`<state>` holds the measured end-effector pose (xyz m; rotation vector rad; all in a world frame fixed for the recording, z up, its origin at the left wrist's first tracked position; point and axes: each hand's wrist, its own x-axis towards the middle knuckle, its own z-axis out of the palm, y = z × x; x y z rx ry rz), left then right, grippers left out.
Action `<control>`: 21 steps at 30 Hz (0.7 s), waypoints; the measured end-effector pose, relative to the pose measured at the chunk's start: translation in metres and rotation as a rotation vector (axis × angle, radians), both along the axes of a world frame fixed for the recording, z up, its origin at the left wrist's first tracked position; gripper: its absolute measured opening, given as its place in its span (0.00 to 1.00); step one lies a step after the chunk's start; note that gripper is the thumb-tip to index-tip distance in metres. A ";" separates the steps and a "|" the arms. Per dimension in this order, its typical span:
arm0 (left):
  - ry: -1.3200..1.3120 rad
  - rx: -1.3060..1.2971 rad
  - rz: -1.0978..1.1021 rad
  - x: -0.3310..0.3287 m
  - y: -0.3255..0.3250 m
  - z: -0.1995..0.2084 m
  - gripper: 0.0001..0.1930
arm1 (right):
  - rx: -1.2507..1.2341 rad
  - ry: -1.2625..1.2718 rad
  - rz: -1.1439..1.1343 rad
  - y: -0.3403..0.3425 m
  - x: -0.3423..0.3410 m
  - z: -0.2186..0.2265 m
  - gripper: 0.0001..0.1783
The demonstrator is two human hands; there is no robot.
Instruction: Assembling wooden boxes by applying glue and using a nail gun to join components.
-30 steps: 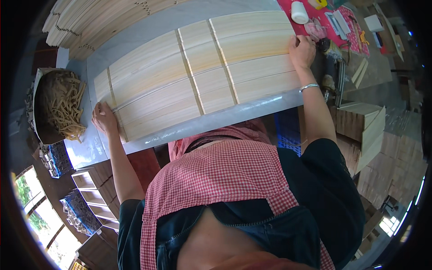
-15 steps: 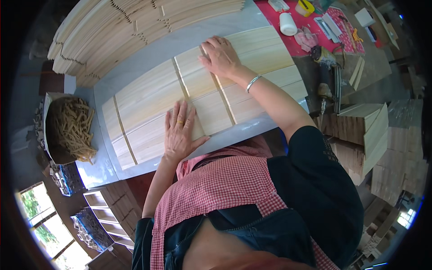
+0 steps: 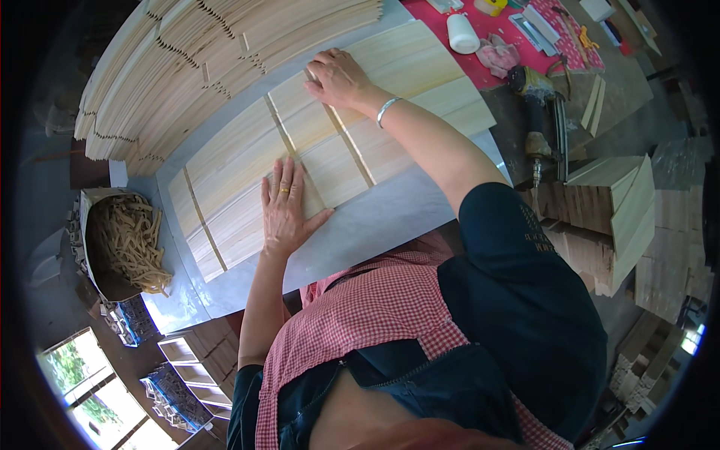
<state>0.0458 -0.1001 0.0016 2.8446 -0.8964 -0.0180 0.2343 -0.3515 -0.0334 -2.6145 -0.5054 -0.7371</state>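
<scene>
A pale wooden panel (image 3: 240,176), with long seams and several narrow grooves across it, lies on the grey smooth tabletop (image 3: 352,221). My left hand (image 3: 283,214) is flat on its near side, fingers stretched and thumb out, with a ring on one finger. Farther off, my right hand (image 3: 337,78) is at the panel's far edge. Its fingers bend over that edge, their tips hidden, while the thumb lies on top beside a groove. A bracelet circles the right wrist.
Tall stacks of grooved wooden boards (image 3: 172,82) stand behind the panel. At the left is a box of wood strips (image 3: 127,240). A red cloth (image 3: 480,67) with a white bottle (image 3: 463,34) and a power tool (image 3: 536,120) lie right. Wood blocks (image 3: 577,217) are stacked lower right.
The panel has slid away from me, leaving a wider strip of tabletop along its near side. Both hands have gone with it. The view has shifted slightly.
</scene>
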 end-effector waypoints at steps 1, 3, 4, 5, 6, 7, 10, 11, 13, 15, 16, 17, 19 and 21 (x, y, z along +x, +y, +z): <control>-0.008 -0.001 0.002 0.001 0.000 -0.001 0.52 | -0.011 0.027 0.002 0.001 0.002 0.001 0.11; -0.025 -0.002 0.005 0.003 -0.001 -0.002 0.52 | -0.032 0.081 0.004 -0.002 0.005 0.003 0.12; -0.026 0.000 0.001 0.004 -0.002 -0.003 0.52 | -0.029 0.080 0.001 -0.005 0.005 0.003 0.12; -0.026 0.003 -0.001 0.004 -0.002 -0.003 0.52 | 0.009 0.018 -0.036 -0.011 0.004 0.003 0.12; -0.029 0.005 0.001 0.004 -0.002 -0.002 0.52 | 0.048 -0.048 -0.069 -0.018 0.004 0.004 0.12; -0.032 0.008 0.001 0.004 -0.002 -0.002 0.52 | 0.086 -0.115 -0.103 -0.027 0.003 0.006 0.12; -0.046 0.011 0.007 0.004 -0.002 -0.001 0.52 | 0.289 -0.264 -0.336 -0.089 -0.005 0.017 0.15; -0.046 0.014 0.010 0.003 -0.001 -0.002 0.52 | 0.251 -0.372 -0.478 -0.118 -0.006 0.020 0.17; -0.045 0.018 0.010 0.001 0.000 -0.003 0.53 | 0.115 -0.329 -0.841 -0.172 -0.021 0.023 0.22; -0.048 0.019 0.007 0.000 -0.001 -0.003 0.53 | 0.131 -0.197 -0.892 -0.194 -0.029 0.020 0.24; -0.043 0.022 0.010 0.000 -0.001 -0.002 0.53 | 0.148 -0.054 -0.936 -0.200 -0.032 0.017 0.25; -0.038 0.027 0.013 0.000 -0.001 -0.002 0.53 | 0.165 0.091 -0.975 -0.205 -0.035 0.014 0.27; -0.038 0.035 0.016 0.001 -0.001 -0.002 0.53 | 0.188 0.235 -1.008 -0.213 -0.038 0.014 0.29; -0.039 0.028 0.012 0.001 -0.002 -0.003 0.53 | 0.313 0.250 -0.991 -0.216 -0.041 0.022 0.32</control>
